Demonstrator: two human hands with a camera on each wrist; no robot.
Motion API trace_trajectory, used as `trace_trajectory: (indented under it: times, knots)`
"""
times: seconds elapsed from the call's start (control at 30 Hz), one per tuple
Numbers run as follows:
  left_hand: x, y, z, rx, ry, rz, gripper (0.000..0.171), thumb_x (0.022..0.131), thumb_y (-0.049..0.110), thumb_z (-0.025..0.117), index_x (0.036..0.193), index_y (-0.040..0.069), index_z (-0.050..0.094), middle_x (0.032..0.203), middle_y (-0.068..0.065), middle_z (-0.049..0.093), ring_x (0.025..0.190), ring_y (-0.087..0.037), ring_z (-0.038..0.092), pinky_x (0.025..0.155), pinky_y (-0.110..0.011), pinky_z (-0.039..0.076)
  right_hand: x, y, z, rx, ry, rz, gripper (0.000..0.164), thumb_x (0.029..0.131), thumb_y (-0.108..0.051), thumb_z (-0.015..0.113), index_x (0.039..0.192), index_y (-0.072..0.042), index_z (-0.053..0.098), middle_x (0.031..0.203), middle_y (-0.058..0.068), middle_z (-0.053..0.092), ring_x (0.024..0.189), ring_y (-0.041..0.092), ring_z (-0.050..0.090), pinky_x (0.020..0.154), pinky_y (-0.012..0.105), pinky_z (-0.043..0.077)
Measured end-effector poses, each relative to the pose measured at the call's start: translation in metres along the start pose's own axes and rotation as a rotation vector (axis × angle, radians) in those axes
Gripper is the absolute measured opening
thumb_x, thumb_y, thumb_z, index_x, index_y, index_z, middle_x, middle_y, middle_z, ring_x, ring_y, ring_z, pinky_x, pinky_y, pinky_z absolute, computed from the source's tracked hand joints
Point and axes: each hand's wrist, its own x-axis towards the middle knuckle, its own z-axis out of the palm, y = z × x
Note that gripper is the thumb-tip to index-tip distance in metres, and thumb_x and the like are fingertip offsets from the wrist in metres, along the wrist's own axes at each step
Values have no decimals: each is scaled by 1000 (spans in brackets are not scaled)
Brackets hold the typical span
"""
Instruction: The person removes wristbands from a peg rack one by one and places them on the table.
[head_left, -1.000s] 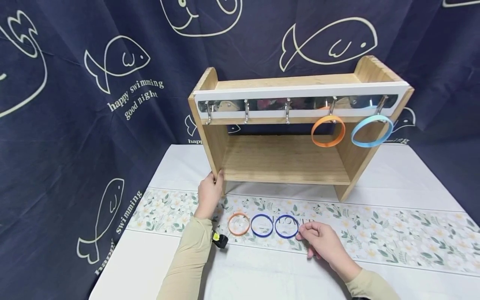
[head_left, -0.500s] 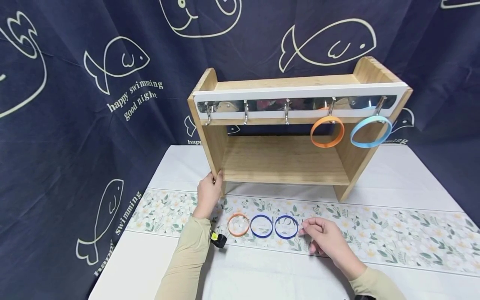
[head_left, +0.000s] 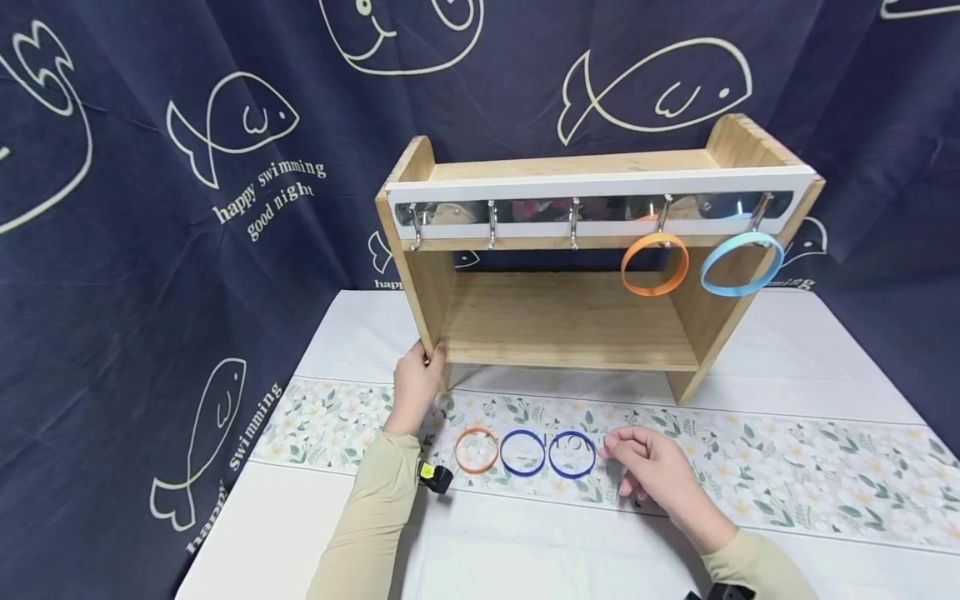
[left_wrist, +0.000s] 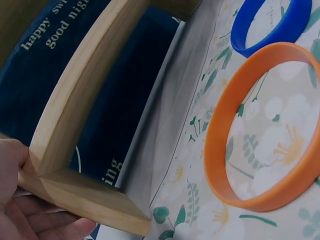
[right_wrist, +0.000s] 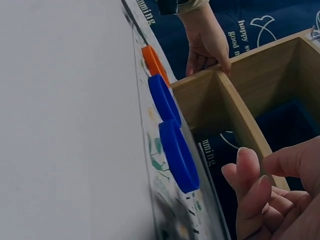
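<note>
My left hand [head_left: 417, 385] grips the lower left side panel of a wooden shelf [head_left: 570, 317]; in the left wrist view its fingers [left_wrist: 55, 222] lie under the wood. On the tablecloth in front lie an orange wristband [head_left: 457, 451] and two blue wristbands, the middle one [head_left: 503, 463] and the right one [head_left: 552, 464]. Just right of the right blue wristband hovers my right hand [head_left: 660, 477], apart from it, with fingers loosely bent and holding nothing. Another orange wristband [head_left: 655, 291] and a light blue wristband [head_left: 738, 290] hang from the two rightmost hooks.
A mirrored strip along the shelf's front carries several metal hooks [head_left: 492, 225]; the three left ones bear no wristband. The white table [head_left: 525, 550] has a floral runner [head_left: 795, 467] across it. A dark blue curtain [head_left: 225, 333] with fish drawings hangs behind and at the sides.
My right hand has drawn slightly to the right, away from the right blue wristband. The left hand keeps its grip on the shelf, and the wristbands lie as before.
</note>
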Motion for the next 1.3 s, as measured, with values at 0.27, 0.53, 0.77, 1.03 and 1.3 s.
trace_trajectory:
  times: [0.27,0.53,0.77,1.03,1.3]
  knots:
    - [0,0,1,-27,29,-12,39,98,33,54,115,1,68,98,-19,72,85,-30,71,64,-38,57,2,-7,-9,9,6,-90,33,99,-16,59,120,9,56,99,15,72,51,18,60,45,29,47]
    - [2,1,1,-31,35,-14,40,98,35,56,113,1,69,98,-19,72,84,-29,71,64,-38,57,4,-23,-19,1,7,-191,34,100,-19,57,121,7,56,99,-2,73,56,23,64,47,29,48]
    - [2,4,1,-40,27,-24,41,98,36,56,115,1,68,99,-20,72,88,-30,71,67,-39,57,8,-40,-27,25,39,-328,27,101,-17,55,117,5,57,99,-7,73,56,22,64,47,30,48]
    - [0,3,1,-36,36,-23,40,98,36,56,113,1,69,98,-20,72,85,-30,71,64,-39,57,9,-58,-36,70,75,-383,32,101,-13,54,123,9,53,103,-9,73,58,19,65,48,26,46]
    - [-1,2,1,-24,30,-14,41,99,36,55,114,0,68,95,-20,72,80,-29,70,62,-38,56,13,-73,-44,120,101,-429,27,100,-13,56,124,-2,58,107,0,72,58,20,64,48,26,46]
